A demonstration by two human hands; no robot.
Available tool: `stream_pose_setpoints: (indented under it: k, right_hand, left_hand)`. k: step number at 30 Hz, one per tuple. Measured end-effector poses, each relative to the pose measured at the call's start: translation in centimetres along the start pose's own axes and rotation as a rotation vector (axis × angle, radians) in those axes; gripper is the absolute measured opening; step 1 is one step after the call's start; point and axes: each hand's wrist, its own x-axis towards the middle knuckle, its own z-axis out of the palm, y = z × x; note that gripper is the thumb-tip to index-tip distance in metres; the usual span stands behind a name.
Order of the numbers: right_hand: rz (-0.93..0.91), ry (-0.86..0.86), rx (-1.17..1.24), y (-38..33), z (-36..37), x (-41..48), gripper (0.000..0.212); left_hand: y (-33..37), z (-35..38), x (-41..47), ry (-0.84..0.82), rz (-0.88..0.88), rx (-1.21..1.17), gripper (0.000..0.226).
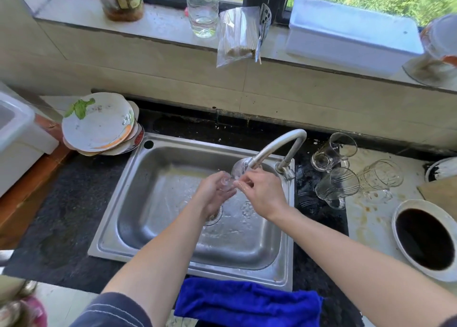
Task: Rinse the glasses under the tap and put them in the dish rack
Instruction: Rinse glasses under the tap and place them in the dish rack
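I hold a clear glass point(239, 169) on its side under the spout of the steel tap point(277, 146), above the steel sink point(158, 203). My left hand point(214, 192) grips the glass's base end from the left. My right hand point(262, 190) holds it from the right, fingers curled at its side. Water splashes on the sink floor below. To the right of the tap, three clear glasses lie on the counter: one at the back point(334, 151), one nearer point(336, 186), one further right point(380, 178). No dish rack is in view.
A stack of plates point(99, 124) leans at the sink's back left corner. A blue cloth point(247, 302) hangs over the front edge. A white bowl with a dark inside point(424, 239) sits at the right. Jars, a bag and a white box line the windowsill.
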Motion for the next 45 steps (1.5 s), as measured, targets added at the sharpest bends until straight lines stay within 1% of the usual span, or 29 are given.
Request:
stream_pose_setpoints:
  k: [1, 3, 5, 7, 9, 11, 13, 16, 17, 19, 21, 24, 26, 28, 30, 31, 33, 35, 36, 39, 40, 43, 45]
  right_hand:
    - [0.023, 0.007, 0.025, -0.4, 0.4, 0.0, 0.023]
    - [-0.034, -0.045, 0.027, -0.7, 0.7, -0.9, 0.020]
    - [-0.177, -0.131, -0.054, 0.1, 0.4, -2.3, 0.019]
    - [-0.306, -0.158, -0.180, 0.8, 0.0, -2.8, 0.019]
    - [-0.331, -0.160, -0.238, 0.5, 0.3, -2.3, 0.016]
    - [-0.306, -0.201, -0.281, -0.2, 0.6, -1.9, 0.024]
    - [-0.366, -0.190, -0.298, 0.2, 0.1, -2.3, 0.028]
    - [-0.458, -0.166, -0.348, 1.3, -0.4, -2.7, 0.026]
    - [-0.453, -0.151, -0.371, 1.3, -0.2, -2.4, 0.025]
    - [-0.401, -0.146, -0.345, 0.5, 0.2, -1.4, 0.021]
    - [-0.341, -0.109, -0.277, -0.2, 0.3, -0.8, 0.016]
    - [-0.235, -0.010, -0.174, -0.7, 0.2, -0.6, 0.016]
    - [-0.164, -0.038, -0.150, -1.0, 0.6, -0.7, 0.019]
    - [-0.207, -0.083, -0.156, -0.8, 0.9, -1.3, 0.020]
    - [-0.361, -0.056, -0.220, 0.1, 0.3, -2.2, 0.021]
    - [-0.428, -0.044, -0.280, 0.6, 0.1, -2.4, 0.022]
    - [-0.471, -0.056, -0.376, 0.9, 0.2, -1.9, 0.014]
    - [-0.440, -0.088, -0.406, 0.7, 0.4, -1.1, 0.019]
    - [-0.452, -0.093, -0.415, 0.7, 0.3, -0.9, 0.021]
    - [-0.634, -0.058, -0.486, 1.4, -0.8, -1.2, 0.015]
    - [-0.661, -0.042, -0.498, 1.6, -0.9, -1.1, 0.015]
    - [-0.615, -0.004, -0.481, 1.4, -0.2, -0.7, 0.020]
    - [-0.611, -0.032, -0.466, 1.6, 0.2, -0.7, 0.012]
  left_hand:
    - [-0.4, 0.3, -0.2, 0.022, 0.011, -0.014, 0.013]
    - [-0.6, 0.5, -0.1, 0.093, 0.033, -0.019, 0.022]
    - [-0.1, -0.1, 0.3, 0.186, 0.055, 0.022, 0.025]
    - [0.6, -0.5, 0.4, 0.236, 0.076, 0.119, 0.027]
    - [0.6, 0.1, 0.0, 0.192, 0.055, 0.217, 0.030]
    - [0.5, 0.4, 0.0, 0.152, 0.028, 0.271, 0.029]
    - [1.1, -0.2, 0.2, 0.145, 0.010, 0.315, 0.024]
    - [1.9, -1.0, 0.4, 0.133, -0.003, 0.391, 0.022]
    - [1.9, -0.8, 0.1, 0.107, -0.016, 0.416, 0.024]
    - [1.8, -0.1, -0.3, 0.041, -0.050, 0.438, 0.022]
    - [1.4, 0.0, -0.7, 0.042, -0.066, 0.367, 0.011]
    - [0.3, -0.2, -0.9, 0.017, -0.042, 0.058, 0.024]
    - [-0.3, 0.4, -1.2, 0.022, -0.004, -0.024, 0.025]
    - [-0.4, 0.6, -0.9, 0.119, 0.002, -0.022, 0.029]
    - [0.0, 0.0, -0.3, 0.184, 0.016, 0.033, 0.021]
    - [0.3, -0.3, -0.1, 0.193, 0.023, 0.100, 0.018]
    - [0.8, -0.2, -0.2, 0.139, 0.006, 0.253, 0.018]
    - [0.9, 0.3, -0.3, 0.066, -0.030, 0.362, 0.021]
    - [1.1, 0.3, -0.3, 0.057, -0.042, 0.393, 0.020]
    - [1.8, -1.1, 0.1, 0.081, -0.056, 0.497, 0.015]
    - [1.9, -1.4, 0.1, 0.070, -0.062, 0.541, 0.015]
    - [1.9, -0.5, -0.9, 0.007, -0.084, 0.600, 0.015]
    - [1.8, -0.6, -0.7, 0.007, -0.101, 0.600, 0.015]
